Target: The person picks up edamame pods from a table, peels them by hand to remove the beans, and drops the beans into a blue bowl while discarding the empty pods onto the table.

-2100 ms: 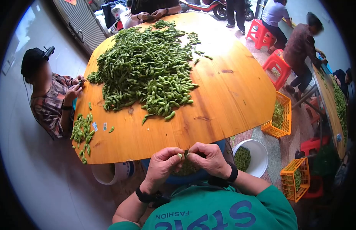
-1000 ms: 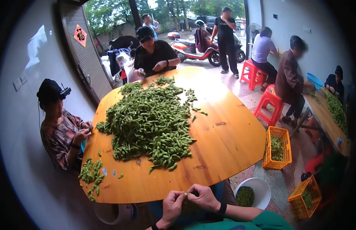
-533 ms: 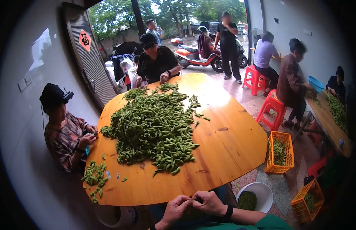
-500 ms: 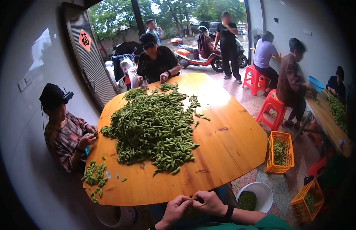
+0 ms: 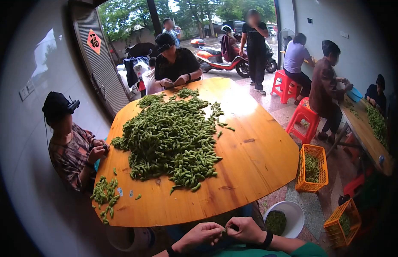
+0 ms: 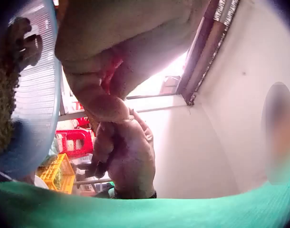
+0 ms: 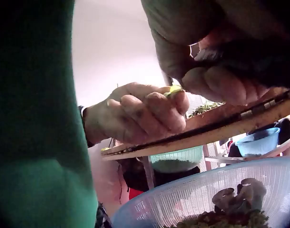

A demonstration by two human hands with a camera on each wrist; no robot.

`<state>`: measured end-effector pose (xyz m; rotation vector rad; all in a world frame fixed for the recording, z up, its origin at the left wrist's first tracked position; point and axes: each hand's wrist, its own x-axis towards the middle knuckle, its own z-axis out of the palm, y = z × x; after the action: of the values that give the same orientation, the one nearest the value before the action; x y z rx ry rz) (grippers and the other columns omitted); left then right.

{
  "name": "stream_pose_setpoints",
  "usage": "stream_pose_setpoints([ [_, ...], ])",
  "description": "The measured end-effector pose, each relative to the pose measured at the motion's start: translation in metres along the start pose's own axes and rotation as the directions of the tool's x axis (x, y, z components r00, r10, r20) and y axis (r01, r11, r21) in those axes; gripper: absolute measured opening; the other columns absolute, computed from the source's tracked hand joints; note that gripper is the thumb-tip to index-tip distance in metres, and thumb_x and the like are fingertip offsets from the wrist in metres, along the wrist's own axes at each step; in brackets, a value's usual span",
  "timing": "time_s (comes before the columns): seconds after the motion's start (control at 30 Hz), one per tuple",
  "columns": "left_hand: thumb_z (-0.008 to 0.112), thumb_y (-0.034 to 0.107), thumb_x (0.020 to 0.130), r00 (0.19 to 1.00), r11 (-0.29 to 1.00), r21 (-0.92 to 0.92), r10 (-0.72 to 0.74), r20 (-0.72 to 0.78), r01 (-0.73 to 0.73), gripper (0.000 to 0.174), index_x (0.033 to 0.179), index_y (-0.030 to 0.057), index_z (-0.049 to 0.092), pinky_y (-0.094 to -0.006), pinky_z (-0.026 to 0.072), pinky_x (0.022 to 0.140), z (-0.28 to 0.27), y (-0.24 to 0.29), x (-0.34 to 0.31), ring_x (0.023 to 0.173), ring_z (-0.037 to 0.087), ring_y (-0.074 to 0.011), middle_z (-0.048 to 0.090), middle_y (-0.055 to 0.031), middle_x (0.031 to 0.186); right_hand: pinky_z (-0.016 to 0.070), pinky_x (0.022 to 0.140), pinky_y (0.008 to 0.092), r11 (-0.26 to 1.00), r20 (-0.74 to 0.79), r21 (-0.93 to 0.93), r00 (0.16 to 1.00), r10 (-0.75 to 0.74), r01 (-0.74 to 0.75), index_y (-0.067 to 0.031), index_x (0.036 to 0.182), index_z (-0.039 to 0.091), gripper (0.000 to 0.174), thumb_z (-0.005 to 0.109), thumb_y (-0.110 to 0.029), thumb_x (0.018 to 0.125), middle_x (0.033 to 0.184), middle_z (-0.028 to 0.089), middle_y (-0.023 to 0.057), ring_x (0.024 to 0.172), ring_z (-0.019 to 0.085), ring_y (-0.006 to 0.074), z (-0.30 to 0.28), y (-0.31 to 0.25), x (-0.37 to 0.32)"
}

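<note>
Both hands are low in the head view, at the near table edge, their fingertips close together. The left hand (image 5: 202, 234) pinches a small green edamame pod (image 7: 173, 90) between thumb and index finger, best seen in the right wrist view. Just beside it, the right hand (image 5: 246, 230) has its fingers curled, thumb and index tips right at the pod; whether it also grips something I cannot tell. Below the hands stands a translucent blue plastic basin (image 7: 154, 202) with greenish contents (image 7: 216, 221). A large heap of edamame pods (image 5: 169, 137) covers much of the table.
The wooden table (image 5: 259, 167) has a smaller pile of pods (image 5: 105, 192) at its left. A white bucket (image 5: 295, 214) and yellow crates (image 5: 312, 169) stand on the floor at right. People sit at the left and far sides, and others at a second table (image 5: 361, 128).
The head view has tilted up since two seconds ago. Half a second ago the fingertips met; now the hands are slightly apart and further right. The person opposite has drawn their hands together.
</note>
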<state>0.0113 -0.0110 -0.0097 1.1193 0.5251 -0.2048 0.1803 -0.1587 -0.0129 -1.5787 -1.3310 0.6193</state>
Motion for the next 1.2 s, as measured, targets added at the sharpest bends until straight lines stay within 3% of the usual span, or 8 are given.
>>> stream_pose_setpoints([
  [0.1, 0.056, 0.024, 0.101, 0.995, 0.995, 0.054, -0.091, 0.034, 0.089, 0.024, 0.111, 0.0032, 0.064, -0.0228, 0.0508, 0.068, 0.003, 0.003, 0.001, 0.075, 0.06, -0.0077, 0.063, 0.0007, 0.09, 0.0532, 0.061, 0.0324, 0.995, 0.006, -0.067, 0.998, -0.069, 0.069, -0.0016, 0.083, 0.065, 0.009, 0.068, -0.009, 0.079, 0.073, 0.066, 0.0145, 0.067, 0.068, 0.0268, -0.004, 0.0, -0.009],
  [0.17, 0.057, 0.024, 0.101, 0.994, 0.917, 0.391, -0.106, 0.038, 0.083, 0.023, 0.109, 0.0037, 0.065, -0.0224, 0.0503, 0.07, -0.001, -0.006, 0.006, 0.076, 0.06, -0.0074, 0.063, 0.001, 0.091, 0.0532, 0.06, 0.0345, 0.976, -0.067, -0.202, 0.993, -0.095, 0.08, -0.002, 0.082, 0.065, 0.007, 0.066, -0.007, 0.078, 0.073, 0.065, 0.0152, 0.068, 0.067, 0.0295, -0.012, 0.007, -0.017],
  [0.3, 0.059, 0.024, 0.1, 0.999, 0.999, 0.028, -0.017, -0.031, 0.018, 0.021, 0.107, 0.0049, 0.065, -0.0204, 0.0471, 0.067, 0.005, 0.0, -0.009, 0.074, 0.056, -0.0048, 0.062, 0.0038, 0.084, 0.0542, 0.066, 0.0454, 0.899, -0.108, -0.431, 0.994, 0.03, -0.074, -0.0074, 0.091, 0.063, 0.015, 0.066, -0.019, 0.082, 0.085, 0.065, 0.0167, 0.078, 0.066, 0.0355, -0.052, 0.043, -0.041],
  [0.4, 0.06, 0.021, 0.099, 0.995, 1.0, 0.004, 0.005, -0.103, -0.004, 0.02, 0.109, 0.0047, 0.066, -0.0217, 0.0496, 0.07, 0.004, 0.005, -0.014, 0.076, 0.058, -0.0057, 0.063, 0.003, 0.086, 0.0559, 0.074, 0.0485, 0.565, -0.123, -0.76, 0.925, 0.359, -0.321, -0.0124, 0.111, 0.062, 0.034, 0.062, -0.013, 0.076, 0.103, 0.063, 0.0207, 0.085, 0.068, 0.0387, -0.077, 0.082, -0.071],
  [0.7, 0.064, 0.015, 0.096, 0.986, 0.99, -0.108, 0.078, -0.15, -0.095, 0.015, 0.103, 0.0013, 0.066, -0.0232, 0.0496, 0.07, 0.002, -0.003, -0.005, 0.076, 0.059, -0.0081, 0.065, -0.0006, 0.086, 0.0554, 0.07, 0.0461, 0.305, -0.316, -0.818, 0.823, 0.472, -0.488, -0.0068, 0.089, 0.067, 0.015, 0.059, -0.008, 0.076, 0.09, 0.068, 0.0195, 0.081, 0.069, 0.0365, -0.095, 0.142, -0.094],
  [0.87, 0.066, 0.022, 0.095, 0.971, 0.982, -0.165, 0.057, -0.231, -0.097, 0.016, 0.101, 0.0071, 0.068, -0.0186, 0.0454, 0.064, 0.005, -0.003, -0.004, 0.072, 0.057, -0.003, 0.065, 0.0036, 0.086, 0.0541, 0.063, 0.0477, 0.409, -0.182, -0.813, 0.849, 0.496, -0.414, -0.0079, 0.089, 0.067, 0.016, 0.063, -0.014, 0.075, 0.079, 0.067, 0.0179, 0.075, 0.068, 0.0372, -0.09, 0.125, -0.077],
  [1.0, 0.067, 0.022, 0.095, 0.978, 0.984, -0.18, -0.022, -0.207, -0.016, 0.014, 0.099, 0.0086, 0.067, -0.018, 0.0436, 0.061, 0.01, 0.0, 0.004, 0.071, 0.056, -0.0028, 0.064, 0.004, 0.085, 0.0539, 0.061, 0.0404, 0.965, -0.046, -0.244, 0.995, 0.087, -0.095, -0.0083, 0.09, 0.066, 0.027, 0.074, -0.033, 0.084, 0.076, 0.068, 0.0127, 0.072, 0.068, 0.032, -0.04, 0.029, -0.027],
  [1.2, 0.066, 0.021, 0.095, 0.983, 0.977, -0.213, -0.015, -0.185, -0.025, 0.013, 0.096, 0.0078, 0.066, -0.0178, 0.0428, 0.061, 0.007, -0.005, 0.005, 0.069, 0.056, -0.0035, 0.064, 0.0033, 0.084, 0.0503, 0.052, 0.0368, 0.92, 0.102, -0.307, 0.969, -0.223, 0.244, -0.0092, 0.083, 0.056, 0.024, 0.069, -0.029, 0.087, 0.073, 0.058, 0.0073, 0.065, 0.064, 0.0284, 0.003, -0.002, 0.005],
])
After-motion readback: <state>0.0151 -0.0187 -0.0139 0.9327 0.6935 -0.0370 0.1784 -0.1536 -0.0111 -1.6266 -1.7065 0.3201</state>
